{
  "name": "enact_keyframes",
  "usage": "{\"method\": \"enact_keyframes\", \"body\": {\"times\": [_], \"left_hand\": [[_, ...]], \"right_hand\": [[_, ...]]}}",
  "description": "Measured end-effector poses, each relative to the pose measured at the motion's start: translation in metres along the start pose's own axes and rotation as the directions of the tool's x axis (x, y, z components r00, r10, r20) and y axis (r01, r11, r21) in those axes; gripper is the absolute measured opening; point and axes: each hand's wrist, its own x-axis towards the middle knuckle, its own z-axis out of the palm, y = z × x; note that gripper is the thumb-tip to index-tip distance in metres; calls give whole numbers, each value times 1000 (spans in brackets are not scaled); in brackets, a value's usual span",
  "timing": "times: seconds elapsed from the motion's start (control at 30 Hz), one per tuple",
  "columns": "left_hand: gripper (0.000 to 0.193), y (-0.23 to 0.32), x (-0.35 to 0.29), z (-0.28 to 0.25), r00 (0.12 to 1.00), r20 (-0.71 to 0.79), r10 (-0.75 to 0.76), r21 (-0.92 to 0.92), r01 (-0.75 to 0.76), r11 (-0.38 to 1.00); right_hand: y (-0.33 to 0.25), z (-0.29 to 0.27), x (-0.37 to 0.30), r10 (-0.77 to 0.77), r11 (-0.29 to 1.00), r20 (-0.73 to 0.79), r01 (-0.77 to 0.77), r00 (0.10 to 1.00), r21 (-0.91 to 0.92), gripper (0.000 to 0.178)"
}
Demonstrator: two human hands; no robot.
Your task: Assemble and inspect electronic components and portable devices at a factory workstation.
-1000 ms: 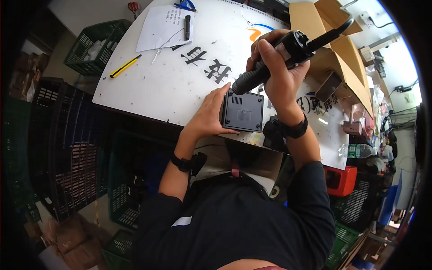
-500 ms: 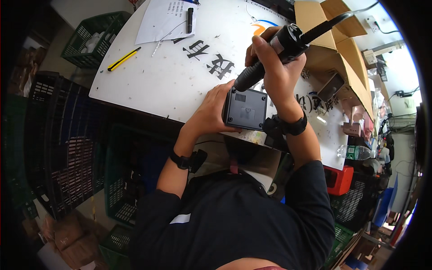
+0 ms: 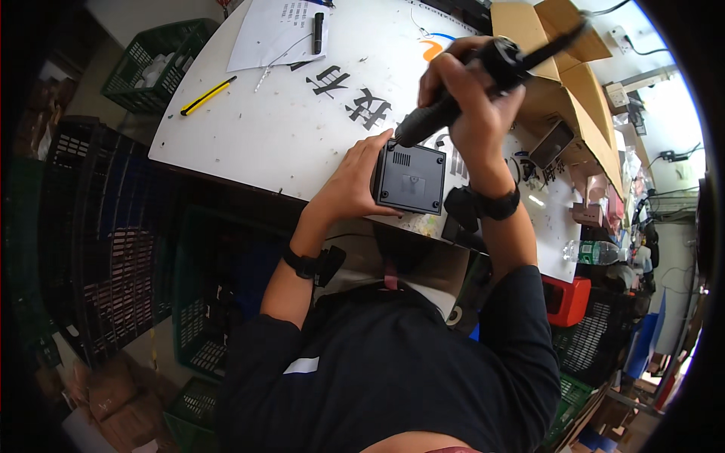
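Black plastic box (image 3: 410, 167) lies near the front edge of the tabletop (image 3: 242, 136); left hand (image 3: 350, 175) clasps its left side, fingers parted — right hand (image 3: 474, 94), curled round a corded screwdriver (image 3: 429, 121), has just blurred, suggesting movement at the far-left corner

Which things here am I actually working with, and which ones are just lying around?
In use:
black box, steadied by the left hand
black corded tool, gripped in the right hand

Apparently just lying about:
yellow-and-black knife
white paper sheet
clear plastic bottle
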Motion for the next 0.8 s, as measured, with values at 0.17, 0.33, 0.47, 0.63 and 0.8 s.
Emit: {"method": "enact_keyframes", "body": {"times": [0.17,0.33,0.47,0.63,0.8], "left_hand": [[130,-8,-6,1,1000,-13,-6,29,7,1000],[131,-6,-5,-1,1000,-11,-4,16,4,1000],[131,-5,-4,1,1000,1,-9,14,9,1000],[131,-8,-3,0,1000,-6,7,22,-7,1000],[131,-7,-4,1,1000,-16,10,24,-9,1000]], "right_hand": [[-44,11,-22,-17,994,-6,18,1000,108,25],[-49,13,-56,35,987,119,-53,992,152,32],[-50,10,-62,78,991,146,-93,986,98,36],[-46,11,-59,80,990,147,-95,986,103,37],[-50,11,-56,66,987,137,-85,988,133,36]]}}
